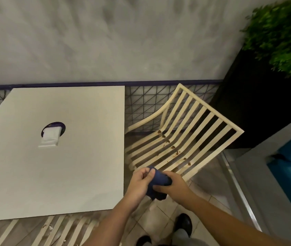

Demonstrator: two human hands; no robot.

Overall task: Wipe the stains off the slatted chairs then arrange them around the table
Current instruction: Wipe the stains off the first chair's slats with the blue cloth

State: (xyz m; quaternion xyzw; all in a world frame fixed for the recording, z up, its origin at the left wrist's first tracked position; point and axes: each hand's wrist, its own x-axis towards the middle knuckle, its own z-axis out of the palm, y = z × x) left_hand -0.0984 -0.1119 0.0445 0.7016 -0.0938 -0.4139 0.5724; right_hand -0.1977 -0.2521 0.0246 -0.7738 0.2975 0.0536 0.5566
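Dim, soft, slightly warm light falls from a source out of view, leaving the white table (61, 174) as the brightest surface, free of glare, while the black planter (247, 107) sinks into near darkness and the gaps between the chair (174, 148) slats read as black. Streaky motion blur smears the grey wall (105, 41) and the green plant (283, 36), whereas the left hand (141, 181), right hand (175, 183) and dark blue cloth (160, 178) stay reasonably sharp. The wide lens bows the table's edges and the stripe at the wall's foot.
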